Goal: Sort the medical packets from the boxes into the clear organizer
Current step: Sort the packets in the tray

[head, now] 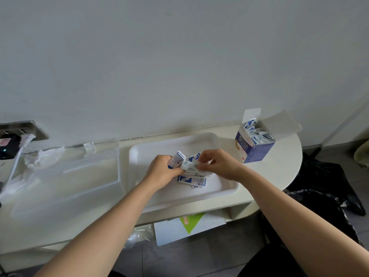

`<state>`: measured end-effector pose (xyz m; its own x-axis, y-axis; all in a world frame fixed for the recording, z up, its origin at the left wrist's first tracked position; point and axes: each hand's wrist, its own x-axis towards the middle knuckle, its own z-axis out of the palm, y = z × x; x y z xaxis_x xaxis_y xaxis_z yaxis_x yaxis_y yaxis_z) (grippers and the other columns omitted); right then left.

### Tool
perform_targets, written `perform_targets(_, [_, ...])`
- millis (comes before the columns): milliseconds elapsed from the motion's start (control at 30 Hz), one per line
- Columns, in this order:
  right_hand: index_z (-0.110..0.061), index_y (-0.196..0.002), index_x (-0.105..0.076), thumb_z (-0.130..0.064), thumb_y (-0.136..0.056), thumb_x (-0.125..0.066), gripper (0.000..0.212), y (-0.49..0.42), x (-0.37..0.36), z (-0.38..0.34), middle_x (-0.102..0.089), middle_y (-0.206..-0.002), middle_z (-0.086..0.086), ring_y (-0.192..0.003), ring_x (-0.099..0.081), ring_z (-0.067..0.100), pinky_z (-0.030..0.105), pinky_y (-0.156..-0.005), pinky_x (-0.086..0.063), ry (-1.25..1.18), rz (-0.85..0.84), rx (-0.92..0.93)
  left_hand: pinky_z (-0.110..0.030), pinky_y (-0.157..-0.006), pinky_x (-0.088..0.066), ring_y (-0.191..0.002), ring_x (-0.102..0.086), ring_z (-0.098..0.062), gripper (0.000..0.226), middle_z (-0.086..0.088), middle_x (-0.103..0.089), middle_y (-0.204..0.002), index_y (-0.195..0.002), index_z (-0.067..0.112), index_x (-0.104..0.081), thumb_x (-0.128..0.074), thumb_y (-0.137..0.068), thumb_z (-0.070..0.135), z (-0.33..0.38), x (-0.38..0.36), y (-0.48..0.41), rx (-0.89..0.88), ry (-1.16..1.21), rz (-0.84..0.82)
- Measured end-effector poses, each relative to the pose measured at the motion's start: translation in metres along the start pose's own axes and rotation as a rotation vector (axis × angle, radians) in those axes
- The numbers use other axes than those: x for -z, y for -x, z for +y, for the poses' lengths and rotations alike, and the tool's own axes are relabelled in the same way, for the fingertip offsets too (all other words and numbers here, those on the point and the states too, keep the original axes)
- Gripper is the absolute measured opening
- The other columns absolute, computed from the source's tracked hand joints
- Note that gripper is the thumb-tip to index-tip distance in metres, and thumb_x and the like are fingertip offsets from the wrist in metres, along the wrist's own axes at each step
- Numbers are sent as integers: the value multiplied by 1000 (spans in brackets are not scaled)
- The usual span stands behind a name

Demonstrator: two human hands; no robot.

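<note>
Both hands meet over the white tray [219,188]. My left hand [162,171] grips a small stack of blue-and-white packets [176,159]. My right hand [218,163] pinches a single packet [189,165] between the two hands. Loose packets [192,180] lie on the tray just below them. An open blue box [254,143] full of packets stands at the table's right end. The clear organizer [65,176] lies to the left of the tray, its lid [89,147] against the wall.
The rounded white table [279,170] stands against a white wall. A wall socket with a plug and cable [18,140] is at far left. A white box with a green mark [189,226] sits under the table. Black bags [329,194] lie on the floor at right.
</note>
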<state>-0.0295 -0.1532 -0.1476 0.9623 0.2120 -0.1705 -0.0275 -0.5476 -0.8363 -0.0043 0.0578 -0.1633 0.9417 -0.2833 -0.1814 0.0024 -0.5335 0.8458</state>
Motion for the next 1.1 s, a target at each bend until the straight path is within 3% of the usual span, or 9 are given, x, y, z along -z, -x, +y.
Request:
perform_targets(100, [-22,-77,-61,-15,-85,-69,14,-2,2,3,-66,-72,-2,-64,-59,11,29,-64,-48,4,194,25,-29,-59,-39,-58,-51,-14,19,6,-59,-63,-72,14,-60,-77,-77,22,3,-1,-1,-21,23,15])
perform_targets(200, [-20,-88,-61,-20,-87,-66,5,-3,11,9,-65,-73,-5,-65,-58,12,29,-63,-48,78,554,-24,-31,-68,-48,-75,-63,-15,14,8,-68,-83,-87,23,-62,-73,-79,25,4,-5,0,-66,-162,39])
perform_targets(267, [-18,-96,-60,-19,-87,-63,10,-4,14,12,-66,-78,-2,-71,-61,18,35,-66,-51,106,640,-87,-31,-66,-47,-78,-63,-21,15,6,-67,-82,-87,22,-60,-71,-78,26,5,-8,1,-72,-317,51])
perform_targets(433, [-13,-115,-55,-12,-83,-62,34,-7,3,17,-67,-97,6,-91,-61,26,37,-77,-49,401,502,-134,-30,-66,-45,-87,-63,-28,25,1,-69,-93,-100,27,-62,-71,-77,32,12,-16,4,-107,-597,65])
perform_targets(533, [-13,-119,-56,-16,-83,-67,38,-6,-1,15,-57,-117,9,-107,-52,27,37,-88,-43,571,501,27,-29,-66,-44,-88,-63,-28,29,0,-69,-95,-102,26,-62,-72,-76,33,14,-15,3,-126,-647,92])
perform_targets(667, [-17,-108,-61,-25,-82,-71,29,-2,-10,6,-55,-110,0,-93,-55,13,25,-79,-45,487,275,204,-29,-63,-42,-83,-60,-27,27,2,-64,-86,-91,23,-58,-75,-74,33,12,-6,3,-102,-609,88])
perform_targets(900, [-24,-116,-48,-55,-68,-75,63,8,-28,8,-50,-112,-4,-95,-52,16,30,-80,-46,608,80,24,-30,-55,-31,-66,-43,-26,27,4,-44,-59,-63,19,-40,-65,-74,18,2,2,3,-89,-564,75])
perform_targets(1000, [-22,-106,-55,-56,-70,-74,53,8,-30,2,-50,-106,-3,-88,-48,15,28,-75,-42,658,61,-15,-30,-56,-35,-65,-47,-27,10,1,-49,-60,-71,15,-56,-62,-77,19,-2,6,2,-121,-514,59])
perform_targets(1100, [-20,-100,-63,-46,-70,-78,43,3,-32,-5,-44,-100,-4,-86,-44,14,27,-74,-38,599,10,-84,-29,-63,-43,-68,-55,-21,8,4,-55,-67,-76,27,-64,-66,-78,19,-1,11,4,-180,-474,-30])
